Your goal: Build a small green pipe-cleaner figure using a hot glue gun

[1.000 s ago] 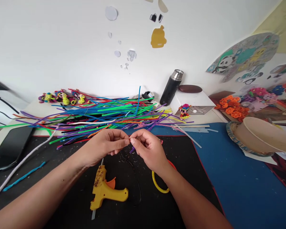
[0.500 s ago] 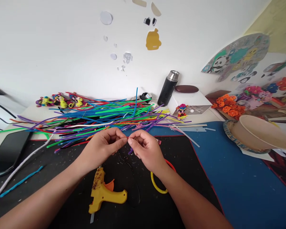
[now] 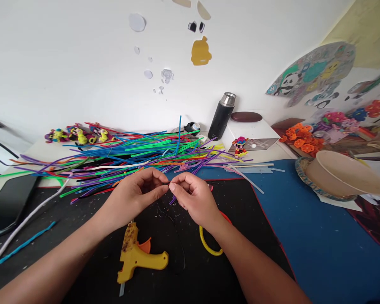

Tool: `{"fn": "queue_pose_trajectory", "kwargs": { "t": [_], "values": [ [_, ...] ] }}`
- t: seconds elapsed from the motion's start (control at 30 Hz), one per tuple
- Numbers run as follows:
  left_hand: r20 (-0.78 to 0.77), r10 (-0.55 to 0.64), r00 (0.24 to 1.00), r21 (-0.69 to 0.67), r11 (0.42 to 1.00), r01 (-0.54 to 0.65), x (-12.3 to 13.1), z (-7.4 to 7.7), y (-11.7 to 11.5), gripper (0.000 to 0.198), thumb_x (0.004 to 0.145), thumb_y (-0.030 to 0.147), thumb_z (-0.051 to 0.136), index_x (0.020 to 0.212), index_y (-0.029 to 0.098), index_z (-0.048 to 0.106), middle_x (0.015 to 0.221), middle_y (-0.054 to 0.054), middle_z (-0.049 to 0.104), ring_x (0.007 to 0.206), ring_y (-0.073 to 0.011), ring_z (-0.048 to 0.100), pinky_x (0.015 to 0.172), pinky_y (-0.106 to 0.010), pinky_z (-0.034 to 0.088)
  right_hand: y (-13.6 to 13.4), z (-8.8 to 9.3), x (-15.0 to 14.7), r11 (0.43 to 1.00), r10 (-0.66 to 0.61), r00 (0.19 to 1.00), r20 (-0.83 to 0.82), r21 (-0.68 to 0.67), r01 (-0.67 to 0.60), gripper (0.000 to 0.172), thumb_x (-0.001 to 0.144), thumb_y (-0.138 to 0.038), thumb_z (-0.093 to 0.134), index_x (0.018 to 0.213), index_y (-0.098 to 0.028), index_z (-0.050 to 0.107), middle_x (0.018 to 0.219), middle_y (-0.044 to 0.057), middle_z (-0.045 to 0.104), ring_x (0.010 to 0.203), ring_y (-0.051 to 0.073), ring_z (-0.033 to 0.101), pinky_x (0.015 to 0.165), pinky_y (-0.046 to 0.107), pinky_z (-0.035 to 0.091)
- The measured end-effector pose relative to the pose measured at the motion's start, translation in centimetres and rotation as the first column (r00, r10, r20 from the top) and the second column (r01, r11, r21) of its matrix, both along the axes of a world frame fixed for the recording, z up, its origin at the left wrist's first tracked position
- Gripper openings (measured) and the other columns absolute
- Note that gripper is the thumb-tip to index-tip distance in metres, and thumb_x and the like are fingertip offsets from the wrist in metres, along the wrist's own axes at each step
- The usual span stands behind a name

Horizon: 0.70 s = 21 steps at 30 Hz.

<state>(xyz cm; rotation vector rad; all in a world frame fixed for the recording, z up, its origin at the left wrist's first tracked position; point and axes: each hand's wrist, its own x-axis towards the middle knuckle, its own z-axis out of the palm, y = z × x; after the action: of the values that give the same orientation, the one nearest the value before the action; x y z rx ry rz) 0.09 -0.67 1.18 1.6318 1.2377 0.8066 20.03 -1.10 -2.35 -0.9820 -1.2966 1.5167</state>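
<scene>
My left hand (image 3: pixel 141 195) and my right hand (image 3: pixel 193 195) meet at the fingertips above the black mat (image 3: pixel 234 236). Thumb and forefinger are pinched on each side, and whatever lies between them is too small or hidden to make out. Behind both hands spreads a heap of colourful pipe cleaners (image 3: pixel 123 147). Below my left hand a yellow hot glue gun (image 3: pixel 142 257) with an orange trigger lies on its side. A yellow and red ring (image 3: pixel 205 242) is partly covered by my right forearm. To the left lies a twisted blue pipe cleaner (image 3: pixel 27 242).
A black phone (image 3: pixel 11 202) and a white cable (image 3: pixel 31 215) lie at the left. Along the wall stand small pipe-cleaner figures (image 3: pixel 79 134), a black thermos (image 3: pixel 221 117) and a white box (image 3: pixel 262 135). Clear glue sticks (image 3: pixel 253 170) and a beige bowl (image 3: pixel 345 175) are at the right.
The view has shifted slightly, so the whole scene sits a little further left. My hands keep nearly the same pinch, with the left finger and thumb slightly further apart.
</scene>
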Motion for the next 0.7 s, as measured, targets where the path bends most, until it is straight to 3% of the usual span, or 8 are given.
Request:
{"fn": "queue_pose_trajectory", "kwargs": {
  "t": [0.27, 0.53, 0.7],
  "values": [
    [-0.075, 0.007, 0.997, 0.034, 0.999, -0.005, 0.16, 0.45, -0.22, 0.027, 0.091, 0.049, 0.073, 0.088, 0.022, 0.073, 0.081, -0.002, 0.071, 0.07, -0.0174, 0.06, 0.061, -0.027, 0.047, -0.06, 0.06, -0.05, 1.0, 0.022, 1.0, 0.02, -0.016, -0.022, 0.024, 0.095, -0.044, 0.074, 0.094, -0.022, 0.066, 0.063, -0.008, 0.05, 0.051, 0.01, 0.043, 0.05, 0.025, 0.033],
    [0.111, 0.06, 0.992, -0.119, 0.992, -0.047, 0.63, 0.1, -0.24, 0.037, 0.086, 0.056, 0.08, 0.084, 0.021, 0.068, 0.074, 0.002, 0.062, 0.058, -0.0131, 0.055, 0.054, -0.025, 0.046, -0.03, -0.22, -0.2, 1.0, 0.006, 0.999, 0.033, 0.005, -0.006, 0.023, 0.094, -0.044, 0.074, 0.096, -0.023, 0.065, 0.065, -0.007, 0.052, 0.053, 0.011, 0.046, 0.05, 0.025, 0.035],
    [0.131, 0.039, 0.991, -0.134, 0.991, -0.022, 0.61, -0.03, -0.21, 0.036, 0.088, 0.054, 0.081, 0.087, 0.02, 0.069, 0.075, 0.002, 0.063, 0.059, -0.0128, 0.057, 0.055, -0.025, 0.048, -0.15, -0.1, -0.17, 1.0, -0.006, 0.999, 0.034, 0.018, 0.006, 0.02, 0.094, -0.042, 0.072, 0.093, -0.023, 0.065, 0.064, -0.007, 0.052, 0.053, 0.011, 0.046, 0.05, 0.026, 0.035]
  ]
}}
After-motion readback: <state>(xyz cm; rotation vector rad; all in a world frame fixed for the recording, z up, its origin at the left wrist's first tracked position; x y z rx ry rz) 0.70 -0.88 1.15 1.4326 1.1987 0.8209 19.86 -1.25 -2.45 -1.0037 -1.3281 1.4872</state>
